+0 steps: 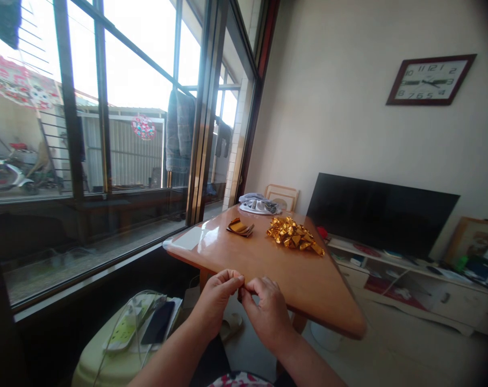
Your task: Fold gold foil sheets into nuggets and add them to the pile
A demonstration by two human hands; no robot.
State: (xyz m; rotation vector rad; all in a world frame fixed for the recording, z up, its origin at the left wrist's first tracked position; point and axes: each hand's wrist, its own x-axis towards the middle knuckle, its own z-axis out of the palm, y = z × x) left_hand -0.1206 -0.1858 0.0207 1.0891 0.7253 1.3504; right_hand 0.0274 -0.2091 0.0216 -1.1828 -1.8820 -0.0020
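Observation:
My left hand [216, 301] and my right hand [267, 312] meet at the near edge of the wooden table [268, 269], fingertips pinched together on a small dark folded piece [241, 292], mostly hidden by the fingers. Farther back on the table lies a pile of folded gold paper pieces [294, 235]. To its left sits a small stack of flat gold sheets [239, 227].
A bundle of cloth [259, 205] lies at the table's far end. A pale stool [119, 349] at lower left carries a power strip [128, 325] and a phone [158, 322]. Large windows fill the left; a TV [381, 212] stands on a low cabinet at right, with a wall clock [429, 79] above.

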